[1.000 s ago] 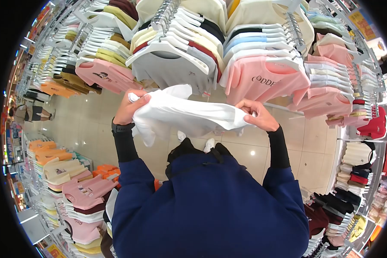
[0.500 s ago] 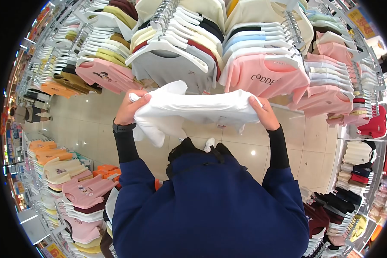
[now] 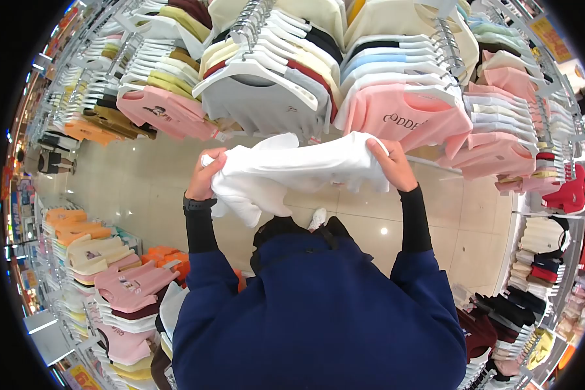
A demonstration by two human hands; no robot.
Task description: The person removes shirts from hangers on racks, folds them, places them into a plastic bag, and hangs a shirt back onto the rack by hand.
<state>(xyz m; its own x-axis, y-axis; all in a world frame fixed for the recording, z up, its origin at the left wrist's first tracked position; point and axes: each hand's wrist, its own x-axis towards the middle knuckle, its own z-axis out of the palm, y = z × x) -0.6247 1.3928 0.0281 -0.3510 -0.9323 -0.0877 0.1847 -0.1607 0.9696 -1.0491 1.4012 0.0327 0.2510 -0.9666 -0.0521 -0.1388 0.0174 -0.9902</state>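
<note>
A white shirt [image 3: 299,166] is stretched in the air between my two hands, its cloth folded over and sagging below the upper edge. My left hand [image 3: 206,172] is closed on the end at the left, where a loose part of the shirt droops. At the other end my right hand [image 3: 393,164] grips the cloth, thumb on top. Just beyond the shirt hang a grey shirt [image 3: 266,107] on a white hanger [image 3: 257,71] and a pink shirt [image 3: 406,117] with dark lettering. Neither hand touches them.
Racks of hanging shirts line the far side, with a pink printed shirt [image 3: 166,114] at the left. More clothes, including a pink top [image 3: 133,286], hang at the lower left. Dark garments [image 3: 510,305] are at the lower right. Tiled floor [image 3: 461,214] lies below.
Both hands have drawn closer together, the left moving right and the right slightly left. The white shirt's upper edge is slacker and its folds have shifted.
</note>
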